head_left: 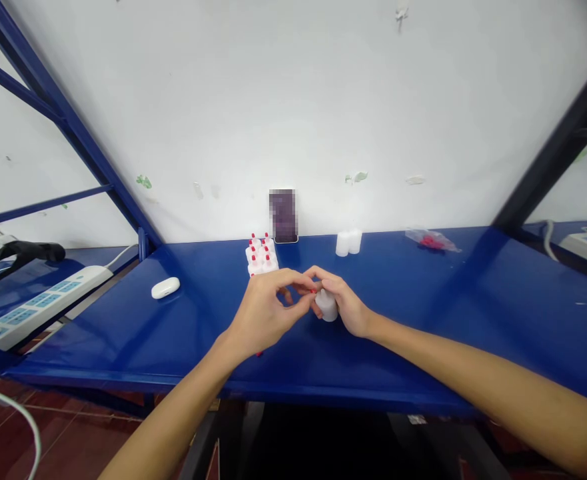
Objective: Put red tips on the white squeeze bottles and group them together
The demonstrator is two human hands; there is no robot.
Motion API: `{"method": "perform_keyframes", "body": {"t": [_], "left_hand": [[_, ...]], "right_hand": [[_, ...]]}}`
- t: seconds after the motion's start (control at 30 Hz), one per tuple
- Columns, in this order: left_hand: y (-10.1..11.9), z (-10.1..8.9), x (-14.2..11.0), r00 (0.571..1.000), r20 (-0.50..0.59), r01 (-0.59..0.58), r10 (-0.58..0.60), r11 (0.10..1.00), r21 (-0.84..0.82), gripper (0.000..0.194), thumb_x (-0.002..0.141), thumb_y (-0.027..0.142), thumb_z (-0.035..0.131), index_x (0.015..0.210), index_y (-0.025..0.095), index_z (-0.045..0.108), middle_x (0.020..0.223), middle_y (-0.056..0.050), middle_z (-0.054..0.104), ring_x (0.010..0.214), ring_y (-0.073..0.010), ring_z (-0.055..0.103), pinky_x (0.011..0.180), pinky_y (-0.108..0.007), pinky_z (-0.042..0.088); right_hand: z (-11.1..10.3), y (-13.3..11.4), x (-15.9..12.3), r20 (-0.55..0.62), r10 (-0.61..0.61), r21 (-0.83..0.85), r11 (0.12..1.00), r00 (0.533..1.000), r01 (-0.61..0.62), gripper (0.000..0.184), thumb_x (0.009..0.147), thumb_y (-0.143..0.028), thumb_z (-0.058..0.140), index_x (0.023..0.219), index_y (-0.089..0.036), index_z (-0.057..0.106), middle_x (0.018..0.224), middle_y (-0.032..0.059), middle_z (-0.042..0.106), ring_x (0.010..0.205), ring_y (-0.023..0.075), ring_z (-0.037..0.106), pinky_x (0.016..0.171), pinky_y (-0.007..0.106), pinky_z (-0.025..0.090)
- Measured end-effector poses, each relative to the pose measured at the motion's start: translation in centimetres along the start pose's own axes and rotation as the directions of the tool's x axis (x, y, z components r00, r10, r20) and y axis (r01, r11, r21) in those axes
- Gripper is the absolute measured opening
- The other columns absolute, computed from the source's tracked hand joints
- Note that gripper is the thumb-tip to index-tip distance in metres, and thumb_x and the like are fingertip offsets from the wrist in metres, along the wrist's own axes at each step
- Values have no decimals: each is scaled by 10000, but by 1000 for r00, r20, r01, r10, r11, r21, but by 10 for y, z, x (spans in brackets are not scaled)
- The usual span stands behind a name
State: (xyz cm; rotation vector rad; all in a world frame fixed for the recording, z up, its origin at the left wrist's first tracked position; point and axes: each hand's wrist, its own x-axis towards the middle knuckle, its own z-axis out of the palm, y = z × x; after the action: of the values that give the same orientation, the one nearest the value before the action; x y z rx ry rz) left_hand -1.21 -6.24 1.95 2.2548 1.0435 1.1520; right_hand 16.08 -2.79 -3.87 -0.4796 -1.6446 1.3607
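My right hand (pixel 346 303) is wrapped round a small white plastic bottle (pixel 328 308), which is tilted above the blue table. Between the thumb and fingers of my left hand (pixel 268 303) is a small red cap (pixel 314 291), pinched close beside the bottle's top. Whether the cap touches the bottle I cannot tell. Just beyond my left hand stands a group of white bottles with red caps (pixel 262 253), partly hidden by that hand. Farther back on the right are white bottles without red tops (pixel 348 243).
A clear plastic bag of red caps (pixel 432 241) lies at the back right. A phone (pixel 285 217) leans against the wall. On the left lie a white earbud case (pixel 166 288) and a power strip (pixel 48 303). A small red piece (pixel 259 354) lies near the table's front edge.
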Motion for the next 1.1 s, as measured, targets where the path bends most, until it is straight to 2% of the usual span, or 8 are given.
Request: {"method": "perform_keyframes", "body": {"t": [0.17,0.27,0.4,0.6,0.77,0.9,1.0,1.1], "left_hand": [[0,11,7,999,29,-18,19,999,-29,148,823,65,616,806,183,702,779,-2,713,723,-119,624,662,-232,473],[0,14,7,998,43,49,-46,997,-58,120,813,73,616,769,178,654,716,12,683,652,-106,589,642,-232,462],[-1,19,7,990,38,137,-133,983,-122,83,805,112,631,829,184,597,691,29,646,613,-99,557,608,-228,443],[-6,25,8,987,29,164,-161,968,-190,92,810,125,625,856,182,569,661,45,592,591,-86,530,578,-211,411],[-8,28,7,991,61,131,-123,977,-169,131,815,133,638,941,169,637,807,-3,689,640,-93,539,594,-216,418],[-9,25,9,990,31,141,-138,973,-185,86,822,143,646,899,156,682,768,-13,702,646,-109,593,624,-233,453],[-10,19,10,987,-3,155,-158,973,-170,78,831,216,682,872,159,716,771,-27,706,668,-128,611,640,-250,478],[-10,17,8,989,22,145,-144,979,-145,120,863,267,671,896,170,734,812,-45,713,702,-143,618,662,-267,498]], "right_hand": [[1,-3,-2,20,-10,12,1000,1000,10,268,922,-421,404,949,-180,518,614,-36,516,519,118,464,531,249,379],[3,-4,-2,4,9,33,999,1000,-9,250,915,-427,422,963,-193,498,697,-28,538,526,107,474,520,240,391],[4,-5,-1,-19,37,44,998,999,-36,216,908,-419,456,954,-209,477,800,-18,556,530,95,489,502,234,408],[5,-5,0,-46,59,50,997,997,-57,151,890,-339,459,964,-208,471,759,-32,572,481,81,474,457,212,384],[3,-1,-2,-100,60,-22,998,993,-62,168,832,-273,471,992,-221,456,632,-71,529,407,85,425,403,200,348],[1,4,-2,-86,30,-24,999,996,-32,196,871,-315,436,1042,-220,449,564,-80,507,405,102,425,409,203,355],[0,6,-2,-72,9,5,1000,997,-8,245,918,-399,395,1072,-214,439,527,-81,495,403,109,413,406,201,341],[1,7,-2,-56,5,57,998,998,-2,279,931,-430,376,1096,-214,435,563,-70,504,423,108,422,428,208,353]]}}
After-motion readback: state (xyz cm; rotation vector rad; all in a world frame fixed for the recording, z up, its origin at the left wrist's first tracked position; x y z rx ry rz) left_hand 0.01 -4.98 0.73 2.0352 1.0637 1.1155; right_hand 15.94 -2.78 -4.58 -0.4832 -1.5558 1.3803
